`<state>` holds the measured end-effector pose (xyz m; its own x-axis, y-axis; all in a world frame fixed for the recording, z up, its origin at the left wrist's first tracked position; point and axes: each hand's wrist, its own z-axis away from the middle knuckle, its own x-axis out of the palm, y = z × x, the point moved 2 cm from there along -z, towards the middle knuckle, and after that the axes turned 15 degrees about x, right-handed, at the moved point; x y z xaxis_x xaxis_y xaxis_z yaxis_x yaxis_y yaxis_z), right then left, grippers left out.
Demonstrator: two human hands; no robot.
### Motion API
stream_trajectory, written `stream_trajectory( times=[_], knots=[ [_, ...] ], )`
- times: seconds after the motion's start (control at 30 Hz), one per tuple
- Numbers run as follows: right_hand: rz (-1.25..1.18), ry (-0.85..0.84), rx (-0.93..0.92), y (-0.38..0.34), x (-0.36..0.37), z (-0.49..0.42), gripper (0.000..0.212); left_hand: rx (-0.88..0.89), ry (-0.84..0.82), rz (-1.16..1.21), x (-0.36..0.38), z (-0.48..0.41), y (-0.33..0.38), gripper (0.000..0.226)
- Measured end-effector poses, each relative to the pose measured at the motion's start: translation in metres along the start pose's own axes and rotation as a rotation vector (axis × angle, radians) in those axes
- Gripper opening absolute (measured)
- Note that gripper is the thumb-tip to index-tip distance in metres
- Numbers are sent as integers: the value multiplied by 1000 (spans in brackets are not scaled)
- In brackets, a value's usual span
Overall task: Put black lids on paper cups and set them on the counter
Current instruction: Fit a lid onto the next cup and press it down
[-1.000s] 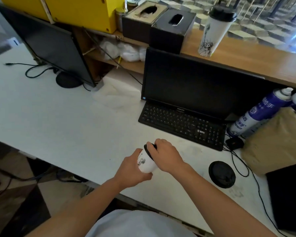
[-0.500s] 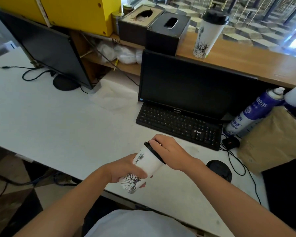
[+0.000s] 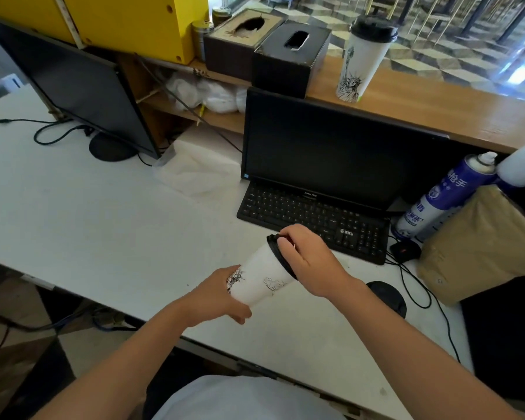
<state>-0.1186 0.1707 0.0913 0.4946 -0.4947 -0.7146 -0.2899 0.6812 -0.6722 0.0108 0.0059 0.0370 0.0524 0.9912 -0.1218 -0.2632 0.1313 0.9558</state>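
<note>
Left hand [image 3: 215, 294] grips the base of 1 tilted paper cup [image 3: 259, 280] above the white desk [image 3: 103, 225]; right hand [image 3: 308, 262] curls over its black lid [image 3: 287, 266], apparently seated on the rim. 1 lidded cup [image 3: 361, 59] stands upright on the wooden counter [image 3: 437, 110].

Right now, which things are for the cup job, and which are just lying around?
For the job: cup held by the left hand; lid under the right hand; spare lid; finished cup on the counter.

Just lying about: keyboard, monitor, spray can, mouse, tissue box.
</note>
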Motion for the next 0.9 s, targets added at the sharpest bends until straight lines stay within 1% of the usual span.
stream_trajectory(
  times=[0.07, 0.1, 0.13, 0.17, 0.2, 0.27, 0.33, 0.37, 0.43, 0.5, 0.53, 0.6, 0.63, 0.67, 0.73, 0.77, 0.8, 0.83, 0.87, 0.9],
  knots=[
    [12, -33, -139, -3, -4, 4, 44, -89, -268, 248, -3, 5, 4, 53],
    [19, -41, -191, -4, -5, 5, 43, -111, -360, 315, -5, 7, 5, 53],
    [6, -45, -223, -4, -6, 6, 41, -108, -395, 331, -6, 7, 5, 52],
    [-34, -43, -224, -3, -5, 5, 39, -90, -371, 308, -6, 5, 4, 50],
    [-95, -33, -189, -2, -5, 3, 37, -58, -292, 232, -4, 1, 2, 49],
    [-183, 24, -24, 2, -3, -4, 35, 17, -34, -37, 1, -7, -2, 50],
    [-152, 34, 192, 9, 3, -13, 36, 81, 222, -280, 7, -11, -5, 53],
    [-132, 18, 277, 12, 6, -15, 34, 113, 320, -348, 11, -11, -5, 54],
    [-135, 19, 333, 13, 13, -16, 32, 178, 445, -420, 20, -10, -6, 55],
    [-112, 57, 324, 6, 14, -10, 36, 205, 499, -435, 28, -8, -4, 53],
    [-62, 92, 315, 2, 13, -7, 40, 195, 499, -412, 30, -8, -2, 53],
    [53, 181, 234, -6, 7, -2, 45, 126, 439, -332, 31, -8, 0, 52],
    [74, 187, 157, -9, 1, 1, 46, 85, 380, -269, 30, -9, -1, 50],
    [77, 156, 62, -13, -5, 4, 47, 54, 295, -169, 27, -9, -1, 49],
    [103, 53, -125, -17, -14, 8, 50, 15, 25, 110, 22, -6, 0, 44],
    [124, 24, -210, -18, -17, 10, 50, -8, -124, 212, 19, -4, 1, 42],
    [138, 12, -281, -18, -19, 13, 50, -20, -225, 251, 16, -1, 2, 42],
    [140, 10, -327, -18, -18, 15, 50, -7, -251, 218, 13, -1, 3, 42],
    [126, 9, -335, -17, -17, 16, 52, 28, -193, 135, 11, -4, 3, 44],
    [93, 9, -302, -14, -15, 16, 55, 69, -66, 22, 8, -8, 2, 48]
  ],
)
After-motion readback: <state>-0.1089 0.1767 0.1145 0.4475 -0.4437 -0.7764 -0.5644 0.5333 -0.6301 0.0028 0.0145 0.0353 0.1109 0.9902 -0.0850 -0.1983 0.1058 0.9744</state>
